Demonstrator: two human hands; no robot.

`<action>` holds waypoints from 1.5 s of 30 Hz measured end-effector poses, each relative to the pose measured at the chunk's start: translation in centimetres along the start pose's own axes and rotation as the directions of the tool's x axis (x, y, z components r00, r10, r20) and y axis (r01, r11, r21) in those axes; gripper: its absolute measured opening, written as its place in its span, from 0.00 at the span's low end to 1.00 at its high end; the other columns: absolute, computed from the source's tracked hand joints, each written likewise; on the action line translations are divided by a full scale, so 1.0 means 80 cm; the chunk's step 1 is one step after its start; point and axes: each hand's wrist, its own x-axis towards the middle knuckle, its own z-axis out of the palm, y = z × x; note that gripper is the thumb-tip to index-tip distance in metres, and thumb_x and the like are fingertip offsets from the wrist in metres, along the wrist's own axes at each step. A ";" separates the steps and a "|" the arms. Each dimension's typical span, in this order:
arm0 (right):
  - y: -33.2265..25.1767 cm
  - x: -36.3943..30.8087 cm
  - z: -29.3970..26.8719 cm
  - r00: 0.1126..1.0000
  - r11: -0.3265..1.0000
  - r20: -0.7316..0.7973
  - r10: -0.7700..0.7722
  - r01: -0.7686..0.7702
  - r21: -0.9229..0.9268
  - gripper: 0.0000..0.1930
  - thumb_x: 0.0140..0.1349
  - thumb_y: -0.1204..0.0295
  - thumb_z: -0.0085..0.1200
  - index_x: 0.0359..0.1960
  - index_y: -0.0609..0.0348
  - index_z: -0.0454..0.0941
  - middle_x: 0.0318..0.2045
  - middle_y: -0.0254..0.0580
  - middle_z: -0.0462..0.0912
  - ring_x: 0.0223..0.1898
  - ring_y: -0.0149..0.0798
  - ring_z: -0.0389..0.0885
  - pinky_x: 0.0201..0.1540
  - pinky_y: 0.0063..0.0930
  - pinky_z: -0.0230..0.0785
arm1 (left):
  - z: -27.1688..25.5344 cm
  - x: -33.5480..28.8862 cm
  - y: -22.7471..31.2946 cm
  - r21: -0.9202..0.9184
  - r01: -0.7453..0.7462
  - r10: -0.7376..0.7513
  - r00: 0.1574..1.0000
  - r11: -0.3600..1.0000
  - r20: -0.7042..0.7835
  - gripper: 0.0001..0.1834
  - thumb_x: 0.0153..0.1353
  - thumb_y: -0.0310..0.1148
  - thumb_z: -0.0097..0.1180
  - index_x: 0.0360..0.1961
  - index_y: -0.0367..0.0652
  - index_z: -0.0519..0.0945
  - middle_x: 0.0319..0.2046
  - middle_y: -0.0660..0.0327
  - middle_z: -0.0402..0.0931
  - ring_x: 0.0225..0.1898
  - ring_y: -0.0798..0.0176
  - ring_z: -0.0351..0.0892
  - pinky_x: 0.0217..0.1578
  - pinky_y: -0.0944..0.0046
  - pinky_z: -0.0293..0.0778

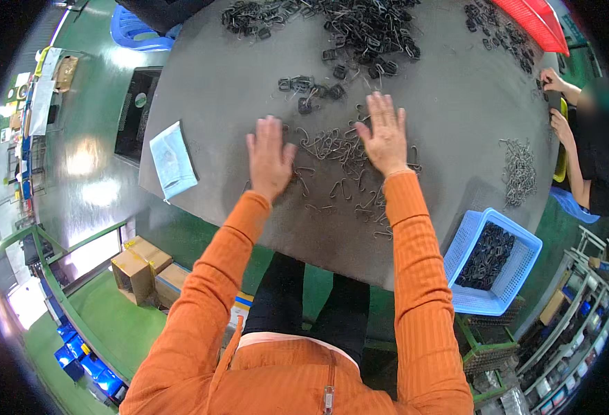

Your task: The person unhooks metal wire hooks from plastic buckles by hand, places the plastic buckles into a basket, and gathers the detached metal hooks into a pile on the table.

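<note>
Both my arms in orange ribbed sleeves reach out over a grey table (221, 90). My left hand (270, 158) is flat and open, fingers spread, palm down just left of a scatter of bent metal wire hooks (335, 149). My right hand (385, 135) is also flat and open, resting on the right part of that scatter. Neither hand holds anything. Beyond the hands lie a few black buckles (311, 90) and a large heap of black buckles and wire pieces (367, 28).
A blue basket (522, 259) of black buckles hangs at the table's right edge. A pale blue packet (173, 160) lies at the left edge. Another wire pile (520, 169) and a red basket (536, 21) sit right, where another person's hands (557, 104) work. Cardboard boxes (138, 266) stand on the green floor.
</note>
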 end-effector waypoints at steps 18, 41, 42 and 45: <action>0.000 -0.126 -0.036 0.995 0.977 -0.065 0.079 -0.064 0.201 0.24 0.62 0.62 0.48 0.60 0.53 0.65 0.62 0.41 0.63 0.66 0.44 0.55 0.67 0.44 0.44 | -0.011 -0.002 0.118 -0.606 -0.378 0.481 0.877 0.700 0.008 0.17 0.54 0.20 0.51 0.47 0.38 0.73 0.50 0.53 0.70 0.57 0.49 0.65 0.59 0.52 0.60; -0.084 -0.117 -0.056 0.829 0.818 -0.244 0.502 -0.364 0.445 0.29 0.62 0.62 0.48 0.64 0.56 0.56 0.65 0.45 0.57 0.67 0.48 0.51 0.67 0.45 0.44 | -0.001 0.014 0.122 -0.559 -0.268 0.420 0.893 0.785 0.163 0.31 0.63 0.36 0.38 0.66 0.38 0.50 0.67 0.51 0.47 0.69 0.50 0.40 0.66 0.48 0.36; -0.073 -0.114 -0.072 0.829 0.801 -0.177 0.530 -0.421 0.426 0.29 0.62 0.62 0.48 0.64 0.56 0.56 0.65 0.45 0.57 0.67 0.48 0.51 0.67 0.45 0.44 | -0.003 0.025 0.132 -0.565 -0.268 0.426 0.889 0.781 0.166 0.31 0.63 0.36 0.38 0.66 0.38 0.50 0.67 0.51 0.47 0.69 0.50 0.40 0.66 0.48 0.36; -0.007 -0.137 -0.142 0.721 0.787 -0.314 0.617 -0.566 0.247 0.26 0.62 0.66 0.48 0.61 0.55 0.60 0.63 0.48 0.59 0.66 0.50 0.54 0.65 0.45 0.48 | -0.006 0.062 0.151 -0.510 -0.331 0.428 0.900 0.794 0.082 0.31 0.64 0.36 0.40 0.66 0.39 0.49 0.66 0.53 0.48 0.69 0.51 0.39 0.66 0.50 0.36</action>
